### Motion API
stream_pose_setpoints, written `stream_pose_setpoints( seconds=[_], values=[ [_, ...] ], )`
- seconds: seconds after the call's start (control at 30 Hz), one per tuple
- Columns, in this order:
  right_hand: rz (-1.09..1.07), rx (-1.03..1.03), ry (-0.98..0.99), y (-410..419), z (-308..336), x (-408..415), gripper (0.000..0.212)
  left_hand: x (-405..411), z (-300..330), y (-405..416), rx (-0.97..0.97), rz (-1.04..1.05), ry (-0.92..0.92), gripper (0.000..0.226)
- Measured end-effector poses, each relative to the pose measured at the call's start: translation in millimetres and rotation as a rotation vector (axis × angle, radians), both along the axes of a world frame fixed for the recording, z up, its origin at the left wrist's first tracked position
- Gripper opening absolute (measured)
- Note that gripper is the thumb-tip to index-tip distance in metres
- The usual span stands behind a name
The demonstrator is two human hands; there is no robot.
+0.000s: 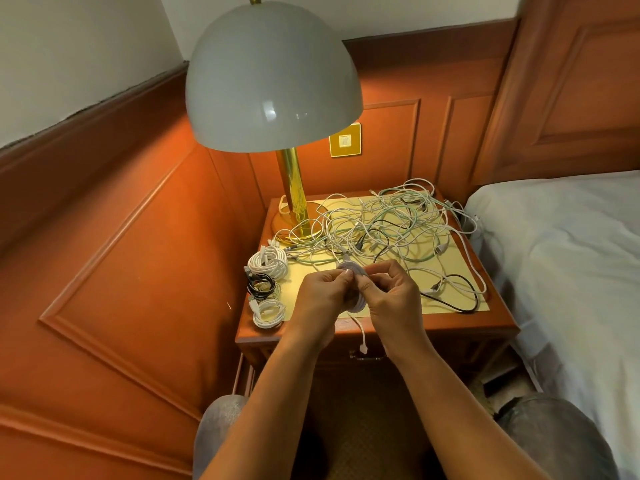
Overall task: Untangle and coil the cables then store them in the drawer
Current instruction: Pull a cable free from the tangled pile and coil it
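Left hand (323, 289) and right hand (391, 292) fingers pinched a half-wound white cable coil (353, 289) above the counter's (381, 323) front edge; its dangling plug end (363, 348) risked unwinding if grip slackened.

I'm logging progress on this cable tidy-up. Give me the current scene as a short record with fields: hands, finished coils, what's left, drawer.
left hand: grips the white coil being wound
right hand: pinches the same white coil; its plug end dangles below
finished coils: three at the nightstand's left edge: large white coil, black coil, small white coil
remaining: tangled cables, white, green and black, spread beside the lamp
drawer: handle visible below the hands; appears closed
surface: nightstand
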State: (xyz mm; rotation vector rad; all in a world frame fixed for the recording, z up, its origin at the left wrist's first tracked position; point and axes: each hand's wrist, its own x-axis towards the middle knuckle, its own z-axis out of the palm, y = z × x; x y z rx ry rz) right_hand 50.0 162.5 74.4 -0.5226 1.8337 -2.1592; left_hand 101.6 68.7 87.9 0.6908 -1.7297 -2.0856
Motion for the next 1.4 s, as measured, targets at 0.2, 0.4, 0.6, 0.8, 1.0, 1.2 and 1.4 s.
stream_pose_setpoints(
  seconds=[0.2, 0.4, 0.6, 0.8, 1.0, 1.2, 1.4],
  values=[
    [-0.051, -0.062, -0.049, -7, 2, 14, 0.011, 10, -5, 7, -0.418, 0.19, 0.046, 0.024],
    [-0.152, -0.022, -0.117, -2, 0, -2, 0.012, 17, -5, 13, -0.314, 0.289, 0.078, 0.02],
    [0.075, 0.039, -0.147, 15, 1, -11, 0.006, 18, -4, -13, -0.579, -0.005, -0.086, 0.047],
    [0.196, 0.072, -0.156, 25, -1, -15, 0.007, 17, 5, -21, -0.566, -0.239, -0.104, 0.02],
    [0.186, 0.173, -0.041, 29, -1, -15, 0.006, 9, -3, -17, -0.649, -0.272, -0.233, 0.011],
    [0.145, 0.494, 0.362, 31, 5, -20, 0.015, 10, -8, -16, -0.716, -0.279, -0.282, 0.008],
    [0.172, 0.693, 0.7, 27, 20, -38, 0.008, 11, -14, -15, -0.717, -0.281, -0.311, 0.011]
  ],
)
